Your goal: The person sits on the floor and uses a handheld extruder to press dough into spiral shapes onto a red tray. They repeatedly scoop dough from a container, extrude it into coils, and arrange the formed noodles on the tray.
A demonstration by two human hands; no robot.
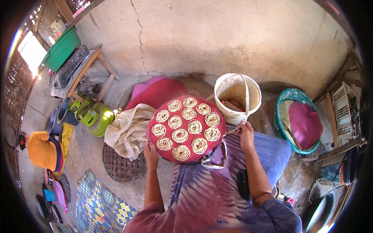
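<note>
A round tray covered in dark red cloth [168,123] is in front of me, carrying several coiled nests of pale noodle-like strands [180,135]. My left hand [150,153] grips its near left edge, thumb on top and fingers hidden beneath. Just right of the tray, my right hand [245,133] is closed around a pale strap [246,97]. This strap runs up across the front of a white bucket [220,87], and I cannot tell where it is fastened. Another pale strip [224,157] hangs in a loop from the tray's near right edge.
Reddish pieces [234,105] lie inside the bucket. A crumpled cream cloth [130,130] lies left of the tray, over a woven mat [122,165]. Green gas cylinders [99,121] stand farther left. A teal basin [280,128] holding pink cloth sits at right.
</note>
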